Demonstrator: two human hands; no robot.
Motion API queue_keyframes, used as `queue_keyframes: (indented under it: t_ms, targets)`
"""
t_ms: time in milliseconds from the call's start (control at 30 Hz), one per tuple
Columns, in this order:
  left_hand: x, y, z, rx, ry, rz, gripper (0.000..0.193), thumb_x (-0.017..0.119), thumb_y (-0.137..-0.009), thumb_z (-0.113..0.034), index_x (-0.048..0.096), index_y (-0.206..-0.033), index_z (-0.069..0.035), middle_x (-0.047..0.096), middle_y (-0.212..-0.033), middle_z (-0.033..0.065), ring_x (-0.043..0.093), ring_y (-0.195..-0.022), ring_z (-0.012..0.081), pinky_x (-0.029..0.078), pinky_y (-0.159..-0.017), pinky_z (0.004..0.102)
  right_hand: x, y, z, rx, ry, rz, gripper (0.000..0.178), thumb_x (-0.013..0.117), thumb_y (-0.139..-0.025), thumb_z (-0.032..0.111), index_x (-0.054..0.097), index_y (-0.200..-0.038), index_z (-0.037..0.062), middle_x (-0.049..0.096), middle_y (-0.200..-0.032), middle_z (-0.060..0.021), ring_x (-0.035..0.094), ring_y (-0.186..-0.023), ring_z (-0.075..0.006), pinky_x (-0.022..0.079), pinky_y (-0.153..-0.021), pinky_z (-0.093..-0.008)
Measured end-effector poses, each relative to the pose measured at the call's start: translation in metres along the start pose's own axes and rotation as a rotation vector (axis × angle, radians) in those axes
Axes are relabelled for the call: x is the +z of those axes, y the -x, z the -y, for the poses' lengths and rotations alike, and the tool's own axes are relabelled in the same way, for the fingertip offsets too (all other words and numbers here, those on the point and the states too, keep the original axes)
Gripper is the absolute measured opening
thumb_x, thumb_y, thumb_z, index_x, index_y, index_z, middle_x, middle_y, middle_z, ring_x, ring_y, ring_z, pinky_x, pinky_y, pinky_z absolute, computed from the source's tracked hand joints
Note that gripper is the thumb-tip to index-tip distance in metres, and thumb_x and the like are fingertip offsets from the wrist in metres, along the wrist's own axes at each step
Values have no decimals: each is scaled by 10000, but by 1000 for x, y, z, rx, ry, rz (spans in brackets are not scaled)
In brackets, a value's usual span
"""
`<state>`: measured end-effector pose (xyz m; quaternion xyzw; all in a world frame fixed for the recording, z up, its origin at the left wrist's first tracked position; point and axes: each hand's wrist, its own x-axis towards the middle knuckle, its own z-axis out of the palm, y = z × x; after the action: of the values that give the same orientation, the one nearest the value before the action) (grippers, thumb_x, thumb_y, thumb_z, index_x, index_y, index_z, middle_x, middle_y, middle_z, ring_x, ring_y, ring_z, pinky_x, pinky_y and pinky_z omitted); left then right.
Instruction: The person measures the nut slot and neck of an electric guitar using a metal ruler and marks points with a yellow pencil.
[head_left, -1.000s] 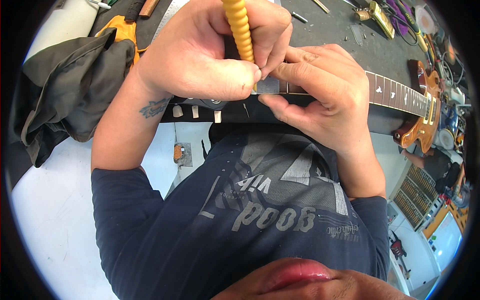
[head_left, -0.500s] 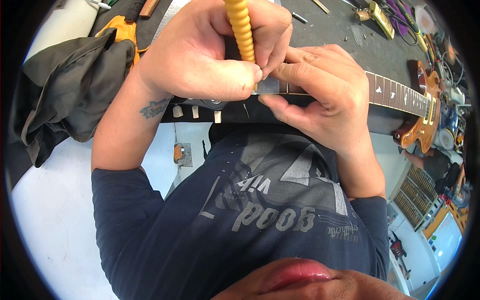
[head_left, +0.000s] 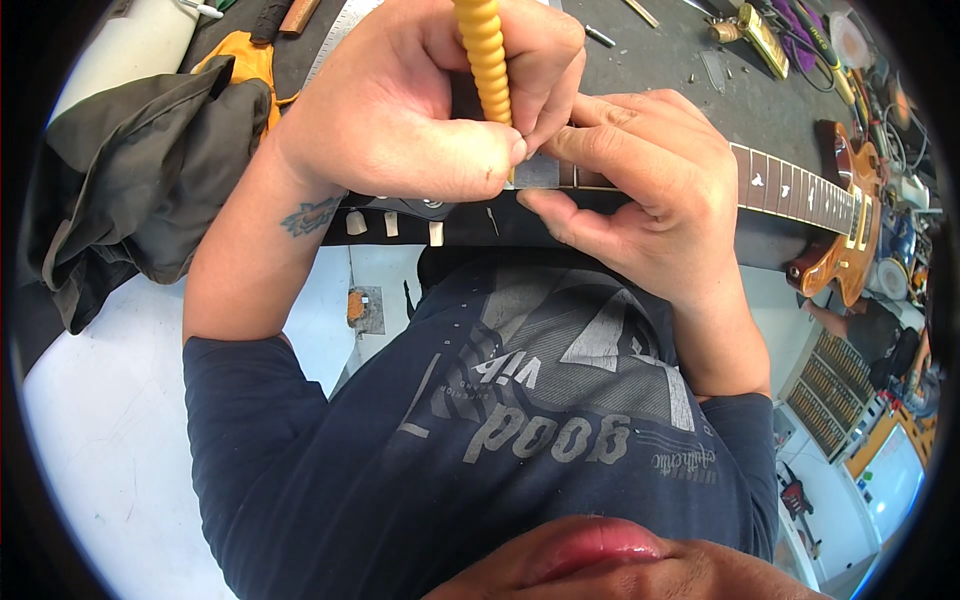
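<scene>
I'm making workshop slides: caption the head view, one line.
Left hand holding a ridged yellow tool at the dark neck of a glossy brown guitar, right hand across the neck.

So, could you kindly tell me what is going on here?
A person's left hand grips a yellow ribbed tool, pointed down at a guitar neck beside a small grey plate. The right hand lies over the neck, just right of the plate. The guitar's brown body is off to the right.

Guitar workshop: brown guitar (head_left: 845, 265) on workbench (head_left: 655, 75), scattered tools (head_left: 822, 42), red guitar (head_left: 794, 497) beyond.
</scene>
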<state>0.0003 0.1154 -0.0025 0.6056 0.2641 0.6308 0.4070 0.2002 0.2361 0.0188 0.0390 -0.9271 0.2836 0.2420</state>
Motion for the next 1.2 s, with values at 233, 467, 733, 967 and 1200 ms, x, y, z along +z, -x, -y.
queue_keyframes:
  t_ms: [233, 467, 733, 967, 1200]
  targets:
    - [3, 3, 3, -33, 100, -70, 193, 741, -724, -16, 563, -650, -6, 647, -652, 103, 652, -618, 210, 525, -578, 295, 1, 0, -1, -6, 3, -13, 407, 952, -634, 159, 806, -1001, 63, 738, -798, -32, 670, -673, -201, 487, -707, -353]
    - [1, 1, -5, -77, 57, -48, 183, 738, -720, -9, 569, -651, -3, 652, -655, 106, 655, -616, 213, 525, -572, 295, 0, 0, -1, -1, 5, 6, 406, 951, -635, 157, 807, -1002, 61, 738, -795, -36, 668, -672, -202, 487, -709, -353]
    - [2, -1, -2, -28, 58, -30, 182, 740, -719, -11, 573, -646, -1, 653, -654, 106, 653, -613, 216, 519, -569, 295, 0, -1, 0, 6, 3, -3, 406, 949, -635, 158, 807, -1003, 62, 723, -779, -33, 658, -662, -202, 481, -702, -356]
    - [-3, -2, 0, -58, 79, -34, 173, 731, -712, -7, 573, -642, -5, 637, -639, 100, 651, -614, 213, 509, -561, 295, -1, -1, 0, -9, 1, 6, 392, 947, -639, 157, 802, -991, 63, 722, -778, -34, 658, -660, -205, 483, -701, -356]
    - [-14, 9, 0, -36, 297, -131, 231, 839, -844, -48, 617, -877, 6, 686, -840, 187, 578, -545, 115, 496, -506, 230, -3, -1, 1, 45, 2, 24, 412, 957, -653, 149, 825, -1035, 73, 776, -860, -76, 746, -798, -246, 532, -792, -358]
